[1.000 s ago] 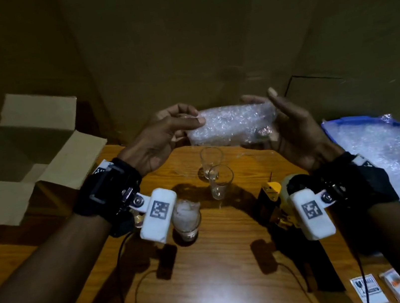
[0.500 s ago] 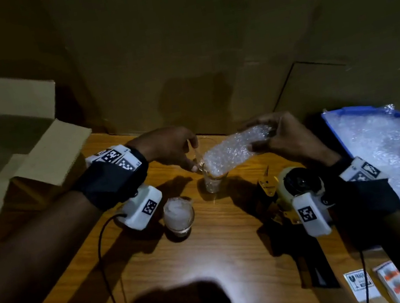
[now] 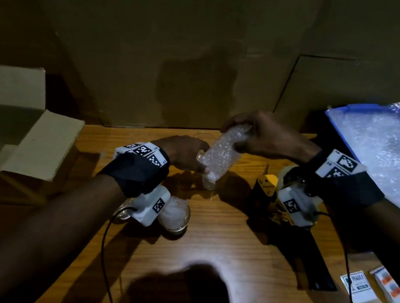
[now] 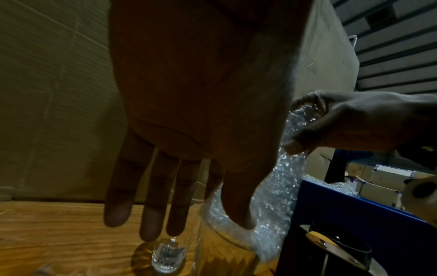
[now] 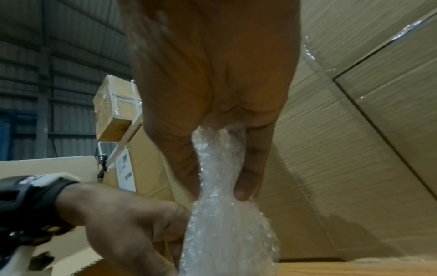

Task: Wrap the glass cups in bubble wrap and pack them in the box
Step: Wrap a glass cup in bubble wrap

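Centre of the head view: right hand (image 3: 264, 136) clenched around the upper end of a rolled wad of bubble wrap (image 3: 220, 154), thumb and fingers squeezing it into a narrow neck. Just left of it, left hand (image 3: 185, 155) with fingers nearly straight in the wrist view, thumb (image 4: 238, 203) laid against the wrap where it enters the glass cup (image 3: 209, 182); probably steadying the rim rather than gripping, though dim light hides the contact. Cup upright on the wooden table (image 3: 232, 227), lower end of the wad pushed into its mouth.

Best handled by feeding the wad straight down, twisting gently, bracing the cup at the rim to prevent tipping.

Lower centre: a second cup (image 3: 175, 215) already stuffed. Tape dispenser (image 3: 269, 189) right of centre. Open cardboard box (image 3: 25, 150) at upper left, well apart. Heap of loose wrap (image 3: 399, 159) at right edge.
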Demonstrator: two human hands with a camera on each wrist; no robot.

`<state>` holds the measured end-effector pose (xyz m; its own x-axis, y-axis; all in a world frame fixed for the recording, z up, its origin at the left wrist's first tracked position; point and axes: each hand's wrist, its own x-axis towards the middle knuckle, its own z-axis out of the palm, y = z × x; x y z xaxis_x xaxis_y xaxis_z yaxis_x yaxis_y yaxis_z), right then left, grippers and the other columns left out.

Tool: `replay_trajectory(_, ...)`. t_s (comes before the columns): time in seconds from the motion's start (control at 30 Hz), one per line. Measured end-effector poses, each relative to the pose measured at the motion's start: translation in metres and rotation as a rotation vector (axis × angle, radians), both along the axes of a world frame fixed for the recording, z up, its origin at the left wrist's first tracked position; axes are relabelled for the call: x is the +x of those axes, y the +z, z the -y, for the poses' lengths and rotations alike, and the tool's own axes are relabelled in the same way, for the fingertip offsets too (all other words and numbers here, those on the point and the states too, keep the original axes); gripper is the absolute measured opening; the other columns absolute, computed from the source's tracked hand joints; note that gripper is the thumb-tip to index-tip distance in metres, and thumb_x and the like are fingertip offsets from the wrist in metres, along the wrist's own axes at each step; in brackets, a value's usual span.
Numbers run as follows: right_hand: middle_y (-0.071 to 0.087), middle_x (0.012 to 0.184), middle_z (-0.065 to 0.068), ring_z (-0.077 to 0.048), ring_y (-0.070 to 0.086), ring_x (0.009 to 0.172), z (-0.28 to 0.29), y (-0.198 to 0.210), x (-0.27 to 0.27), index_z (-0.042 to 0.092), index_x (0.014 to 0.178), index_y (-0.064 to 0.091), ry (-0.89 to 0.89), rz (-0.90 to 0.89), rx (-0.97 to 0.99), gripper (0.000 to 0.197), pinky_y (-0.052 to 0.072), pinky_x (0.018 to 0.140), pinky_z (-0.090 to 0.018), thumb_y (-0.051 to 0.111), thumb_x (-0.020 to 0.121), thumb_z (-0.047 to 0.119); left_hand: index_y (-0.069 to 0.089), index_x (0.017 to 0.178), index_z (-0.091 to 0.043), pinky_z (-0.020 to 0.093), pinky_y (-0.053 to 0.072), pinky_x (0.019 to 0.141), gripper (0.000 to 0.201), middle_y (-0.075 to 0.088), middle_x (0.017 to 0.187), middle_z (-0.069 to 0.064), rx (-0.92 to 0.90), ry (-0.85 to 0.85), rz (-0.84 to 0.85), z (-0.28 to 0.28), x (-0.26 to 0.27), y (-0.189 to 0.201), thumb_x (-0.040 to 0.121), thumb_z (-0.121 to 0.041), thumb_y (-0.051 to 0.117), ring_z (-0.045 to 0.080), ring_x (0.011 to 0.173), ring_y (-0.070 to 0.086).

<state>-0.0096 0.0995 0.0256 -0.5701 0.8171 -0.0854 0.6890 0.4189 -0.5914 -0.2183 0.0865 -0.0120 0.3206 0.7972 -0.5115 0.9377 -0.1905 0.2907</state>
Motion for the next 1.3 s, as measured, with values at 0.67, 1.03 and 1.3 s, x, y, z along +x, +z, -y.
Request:
replay_trajectory(0.67,0.065,0.118,-0.005,-0.022,0.064,0.101,0.004,-0.032,-0.007,0.024,0.125,0.050,0.088,0.091,0.052,0.056,0.056,0.079,-0.040,0.081,0.078,0.019,0.042,0.074,-0.019,0.030,0.033,0.055,0.044,0.040,0.072,-0.004,0.212,0.023,-0.108,0.007,0.011,-0.017,0.095,-0.053,0.058,0.014,0.065,0.044)
replay_trajectory(1.03,0.071,0.107,0.003,-0.013,0.062,0.092,0.009,-0.034,-0.017,0.023,0.113,0.066,0.191,0.175,0.195,0.037,0.039,0.066,-0.023,0.077,0.078,0.016,0.065,0.116,-0.018,0.027,0.046,0.068,0.043,0.068,0.105,-0.003,0.001,0.060,0.158,-0.007,-0.006,-0.017,0.081,-0.035,0.082,0.015,0.095,0.062)
replay_trajectory(1.3,0.068,0.106,0.000,-0.018,0.061,0.095,0.006,-0.032,-0.017,0.020,0.121,0.062,0.295,0.272,0.129,0.038,0.050,0.077,-0.036,0.067,0.083,0.015,0.068,0.111,-0.019,0.024,0.041,0.061,0.036,0.068,0.103,-0.002,0.032,0.094,0.210,-0.007,-0.006,-0.029,0.081,-0.035,0.081,0.013,0.089,0.061)
